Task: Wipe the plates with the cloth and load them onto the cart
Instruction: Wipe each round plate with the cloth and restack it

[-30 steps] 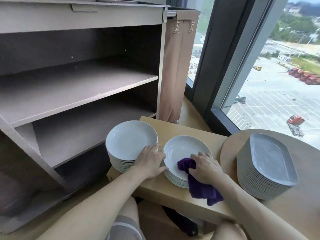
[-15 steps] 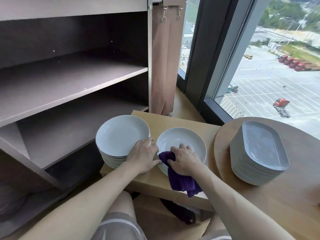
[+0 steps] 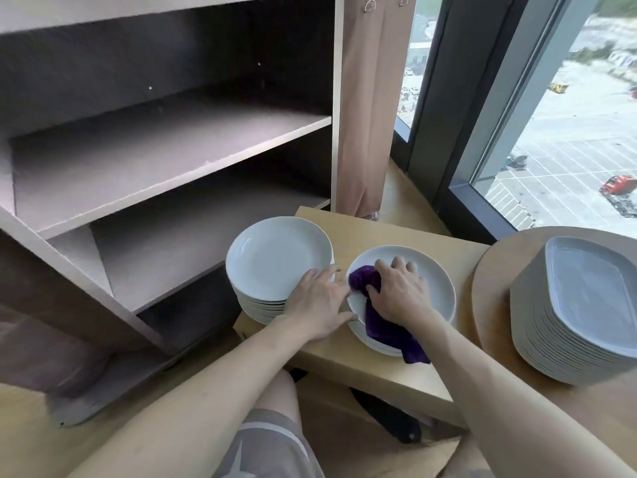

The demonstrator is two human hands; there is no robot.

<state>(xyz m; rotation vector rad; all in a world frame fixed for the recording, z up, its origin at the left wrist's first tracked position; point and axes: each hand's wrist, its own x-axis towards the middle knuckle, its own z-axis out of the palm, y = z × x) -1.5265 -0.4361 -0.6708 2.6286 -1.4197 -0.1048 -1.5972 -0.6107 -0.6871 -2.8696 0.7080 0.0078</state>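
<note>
Head view: right hand point(image 3: 400, 291) clutches purple cloth point(image 3: 386, 329) on round white plate point(image 3: 437, 288); left hand point(image 3: 319, 301) spread, touching rim at 9 o'clock.

Left hand point(image 3: 320, 305) flat, fingers spread; right hand point(image 3: 396, 293) grips cloth point(image 3: 382, 327).

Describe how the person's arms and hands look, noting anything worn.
The left forearm and right forearm are bare, with no sleeves in view. The left hand and right hand show no gloves, rings, watch or bracelet.
</note>
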